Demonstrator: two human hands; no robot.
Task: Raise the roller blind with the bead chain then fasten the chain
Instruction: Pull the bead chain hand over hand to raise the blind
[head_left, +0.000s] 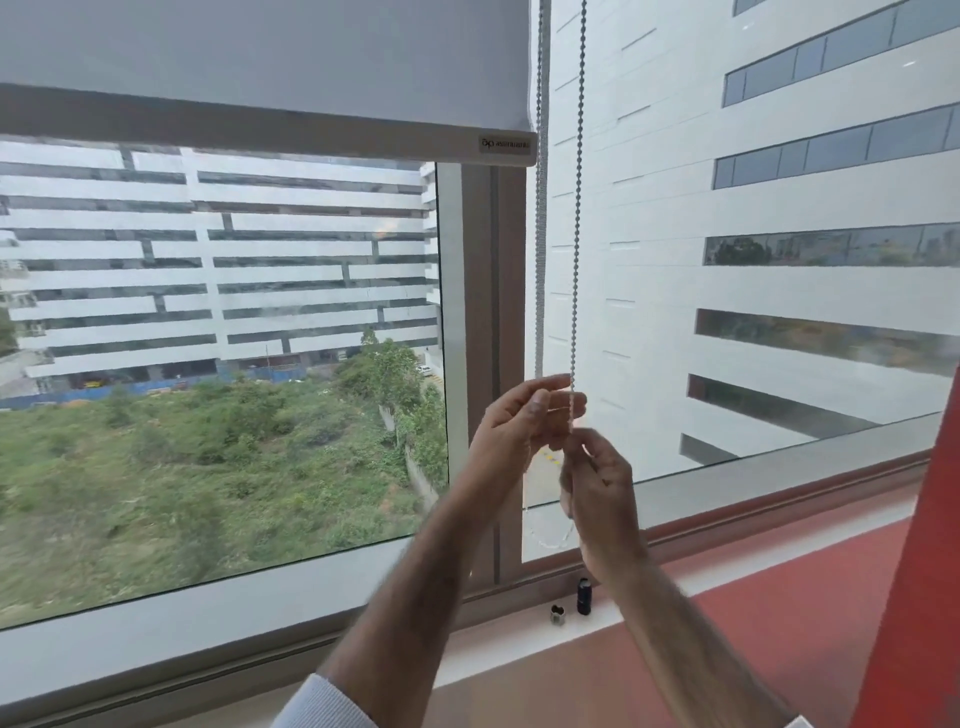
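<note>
Grey bead chain hangs centre-right, beside the partly raised blind at upper left; left hand curled round it, right hand pinching just below, so pull straight down, hand over hand, no jerks.

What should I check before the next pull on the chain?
1. Blind high enough: cannot tell, top out of view.
2. Right hand pinching chain: ok.
3. Left hand gripping chain: cannot tell, blurred.
4. Strands apart above hands: ok.
5. Chain fastened: not ok, loop hangs loose.
6. Fastener: cannot tell; two small parts on sill.
</note>
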